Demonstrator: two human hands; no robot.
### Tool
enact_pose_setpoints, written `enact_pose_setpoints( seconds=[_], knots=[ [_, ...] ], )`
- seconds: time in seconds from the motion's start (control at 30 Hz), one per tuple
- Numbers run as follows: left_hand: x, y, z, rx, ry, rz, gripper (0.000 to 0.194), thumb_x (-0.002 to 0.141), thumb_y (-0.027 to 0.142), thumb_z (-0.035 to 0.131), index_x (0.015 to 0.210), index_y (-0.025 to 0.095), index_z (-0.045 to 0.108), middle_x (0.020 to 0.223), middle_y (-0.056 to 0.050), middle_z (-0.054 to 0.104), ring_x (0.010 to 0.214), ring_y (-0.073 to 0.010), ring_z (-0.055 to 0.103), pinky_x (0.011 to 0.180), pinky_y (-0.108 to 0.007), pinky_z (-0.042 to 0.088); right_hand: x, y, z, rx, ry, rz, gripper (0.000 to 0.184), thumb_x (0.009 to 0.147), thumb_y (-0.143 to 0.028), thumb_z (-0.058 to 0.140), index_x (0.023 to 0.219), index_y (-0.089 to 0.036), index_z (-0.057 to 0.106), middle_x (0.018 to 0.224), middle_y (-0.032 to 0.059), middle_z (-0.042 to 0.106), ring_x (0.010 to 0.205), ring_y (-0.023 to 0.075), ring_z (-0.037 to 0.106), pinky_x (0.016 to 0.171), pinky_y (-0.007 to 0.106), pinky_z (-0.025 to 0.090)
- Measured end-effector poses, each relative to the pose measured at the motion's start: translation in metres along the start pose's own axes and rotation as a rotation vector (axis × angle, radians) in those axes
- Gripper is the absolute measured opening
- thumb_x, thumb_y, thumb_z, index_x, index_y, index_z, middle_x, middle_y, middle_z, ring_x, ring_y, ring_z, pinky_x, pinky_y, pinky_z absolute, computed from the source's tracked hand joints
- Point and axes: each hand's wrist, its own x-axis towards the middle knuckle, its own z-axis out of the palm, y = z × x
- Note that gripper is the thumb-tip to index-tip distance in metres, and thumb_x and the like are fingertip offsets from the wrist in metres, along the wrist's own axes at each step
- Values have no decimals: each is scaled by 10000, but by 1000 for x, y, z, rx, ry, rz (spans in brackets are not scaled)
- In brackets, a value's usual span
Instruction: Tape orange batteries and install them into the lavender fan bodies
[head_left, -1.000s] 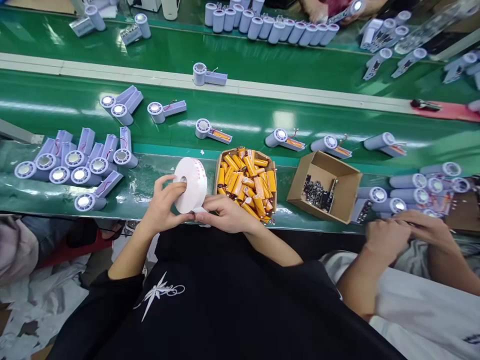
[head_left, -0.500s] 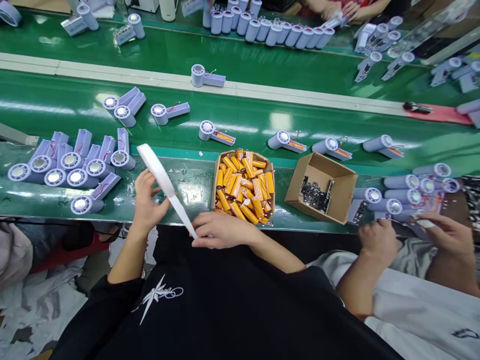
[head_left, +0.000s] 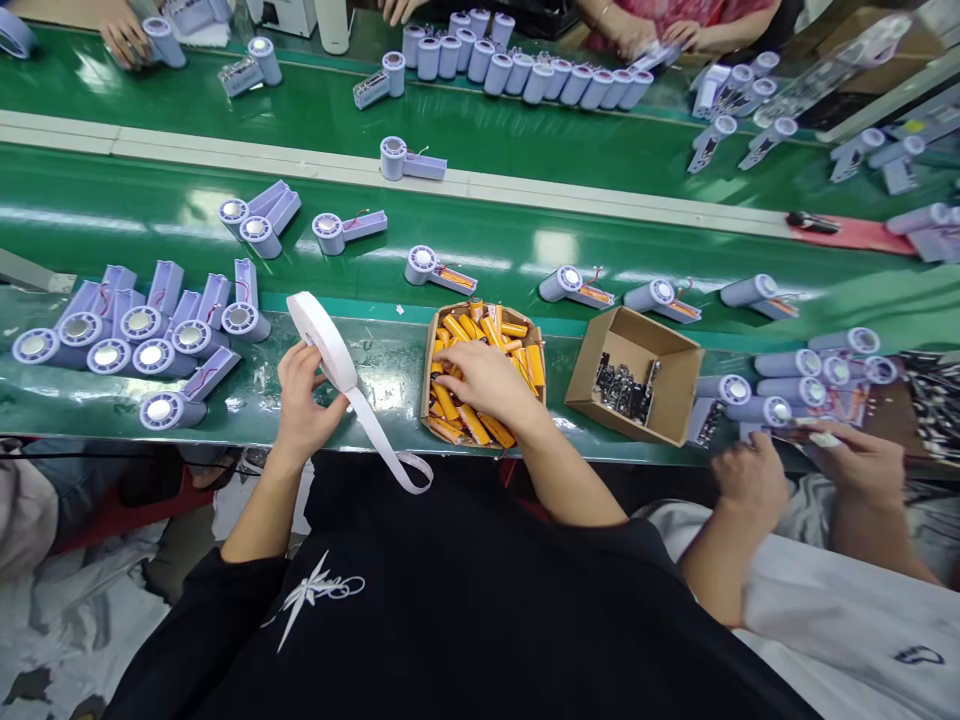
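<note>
My left hand point(head_left: 300, 395) grips a white roll of tape point(head_left: 321, 326) at the near edge of the green bench. A loose strip of tape point(head_left: 386, 450) hangs from the roll down towards my lap. My right hand point(head_left: 484, 380) reaches into a cardboard box point(head_left: 429, 352) full of orange battery cells point(head_left: 517, 340), fingers curled down among the cells. What they hold, if anything, is hidden.
Several lilac fan housings point(head_left: 142, 330) lie in a cluster at the left, more lie along the green conveyor belt point(head_left: 525, 240). An open cardboard box of small black parts point(head_left: 637, 375) stands right of the cells. Another person's hands point(head_left: 802, 470) work at the right. Other people's hands show at the far side.
My right hand let go of the tape's end and moved up into the box of cells. The pulled-out strip now hangs loose. My left hand kept the roll.
</note>
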Motion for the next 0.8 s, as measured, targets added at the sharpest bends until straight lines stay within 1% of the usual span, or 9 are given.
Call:
enact_pose_setpoints(
  seconds=[0.1,0.23,0.33,0.4,0.43,0.5,0.6,0.7,0.8],
  knots=[
    [-1,-1,1,13,-12,22,651,958,373,762,1559,270,535,1540,-177,575,1550,-422,466,861,-464,724,4,10,-1,100,25,-35,178,1067,-265,689,1144,-196,833,1144,115,827,1121,286,737,1045,441,547],
    [-2,-3,1,7,-11,39,639,954,351,759,1549,272,539,1533,-173,584,1553,-418,464,860,-454,723,0,19,-15,266,191,-71,235,1101,-279,589,1019,-220,801,1039,92,796,1024,261,735,984,422,569],
    [-3,-3,1,3,-23,35,641,947,340,752,1546,269,534,1514,-171,593,1544,-416,471,852,-452,720,-9,21,-28,319,366,-97,253,1113,-403,575,1012,-245,746,1183,117,754,1160,285,706,1071,478,555],
    [-3,-4,2,22,-47,44,648,951,347,745,1554,269,524,1498,-170,607,1536,-417,477,868,-478,709,-15,19,-34,358,425,-100,310,1134,-490,529,1030,-254,702,1300,129,739,1247,290,688,1097,490,551],
    [-3,-4,3,44,-60,58,645,953,350,744,1554,268,525,1486,-168,619,1531,-418,483,907,-511,697,-18,17,-35,377,421,-85,335,1147,-516,494,1049,-257,681,1302,126,752,1219,283,704,1065,475,567],
    [-2,-2,5,114,-70,120,612,950,349,762,1522,266,561,1428,-157,664,1491,-415,515,1042,-607,633,-21,12,-35,368,387,-41,371,1164,-540,433,1086,-257,660,1187,111,800,1061,264,747,944,422,593],
    [-1,8,9,241,-47,253,512,926,284,798,1420,284,665,1299,-129,737,1396,-405,556,1177,-682,496,-22,3,-31,210,425,11,434,1161,-566,402,1097,-240,681,1033,112,814,934,273,762,821,385,572],
    [-1,23,9,336,-46,367,497,923,166,775,1397,305,718,1262,-111,778,1323,-385,554,1085,-589,527,-23,-6,-29,113,529,30,500,1168,-578,344,1097,-231,697,986,117,799,886,273,755,748,375,551],
    [1,34,7,362,-88,465,552,947,103,714,1458,311,707,1274,-91,804,1241,-346,565,1001,-517,541,-23,-15,-32,119,593,44,519,1181,-573,298,1125,-242,694,1010,111,795,876,257,743,752,369,566]
  ],
)
